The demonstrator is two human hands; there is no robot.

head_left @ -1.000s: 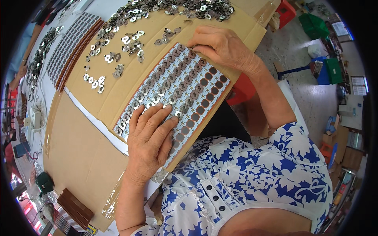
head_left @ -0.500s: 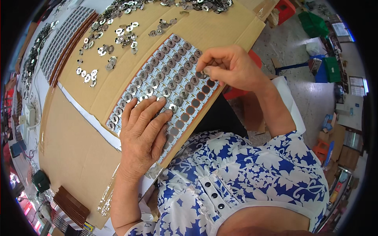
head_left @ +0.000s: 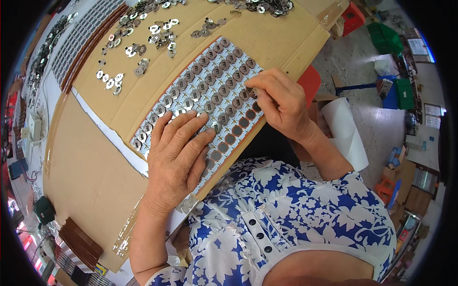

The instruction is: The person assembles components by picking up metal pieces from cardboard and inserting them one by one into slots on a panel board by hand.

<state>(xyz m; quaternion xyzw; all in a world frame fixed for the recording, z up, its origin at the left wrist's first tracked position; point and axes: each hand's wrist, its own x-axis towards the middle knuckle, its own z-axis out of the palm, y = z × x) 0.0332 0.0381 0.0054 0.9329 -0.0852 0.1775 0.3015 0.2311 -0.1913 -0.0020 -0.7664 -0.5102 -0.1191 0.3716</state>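
Note:
A light-blue patterned sheet (head_left: 202, 180) with a reddish edge lies slantwise before me. Rows of small silvery metal discs (head_left: 208, 107) sit on it, while the row nearest me shows bare dark round spots (head_left: 230, 139). My left hand (head_left: 175, 152) rests flat on the sheet's lower left part, fingers spread over some discs. At the sheet's right edge my right hand (head_left: 281, 102) is closed in a pinch, its fingertips at the near row's far end. A small metal disc (head_left: 252, 93) shows at those fingertips, partly hidden by them.
Cardboard (head_left: 90, 157) covers the table. Loose metal discs (head_left: 162, 34) lie in clusters beyond the sheet, with a larger heap (head_left: 267, 5) at the far edge. A stack of similar sheets (head_left: 88, 45) stands far left. Brown strips (head_left: 80, 244) lie lower left; a red stool (head_left: 310, 85) is at right.
My right hand has turned at the wrist and its fingertips have shifted slightly, staying by the near row's far end. My left hand stays on the sheet. The whole view has shifted a little.

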